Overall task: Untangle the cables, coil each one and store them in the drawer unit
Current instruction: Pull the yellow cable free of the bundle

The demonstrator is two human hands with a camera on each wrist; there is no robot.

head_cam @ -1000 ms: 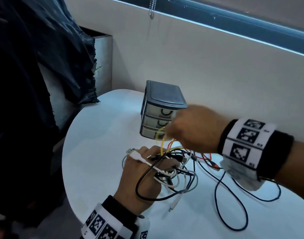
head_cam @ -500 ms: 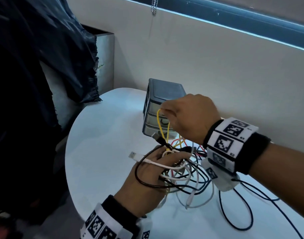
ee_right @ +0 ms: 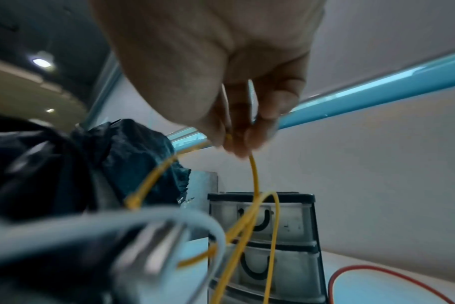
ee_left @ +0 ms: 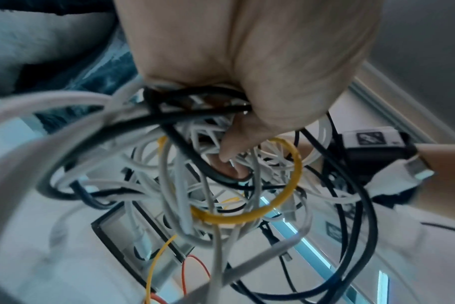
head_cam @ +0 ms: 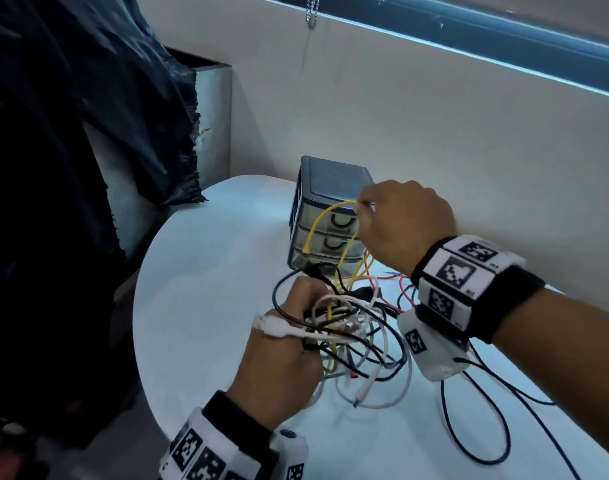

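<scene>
A tangle of white, black, yellow and red cables (head_cam: 351,327) hangs over the white round table (head_cam: 206,306), gripped by my left hand (head_cam: 289,344), which is lifted off the table; in the left wrist view its fingers (ee_left: 231,148) curl round the bundle (ee_left: 195,181). My right hand (head_cam: 396,223) is raised in front of the drawer unit (head_cam: 330,216) and pinches a thin yellow cable (head_cam: 325,216), drawn up from the tangle. The right wrist view shows the yellow cable (ee_right: 253,176) between thumb and fingertips (ee_right: 237,142). The grey unit (ee_right: 262,226) has three closed drawers.
A dark jacket (head_cam: 71,133) hangs at the left beside a metal box (head_cam: 213,109). A pale wall (head_cam: 434,133) runs close behind the table. Black cable loops (head_cam: 476,424) trail over the table at the right, and a red cable (ee_right: 377,275) lies near the unit.
My right hand has risen from just above the tangle to the unit's top drawer, pulling the yellow cable up. My left hand has lifted the bundle off the table.
</scene>
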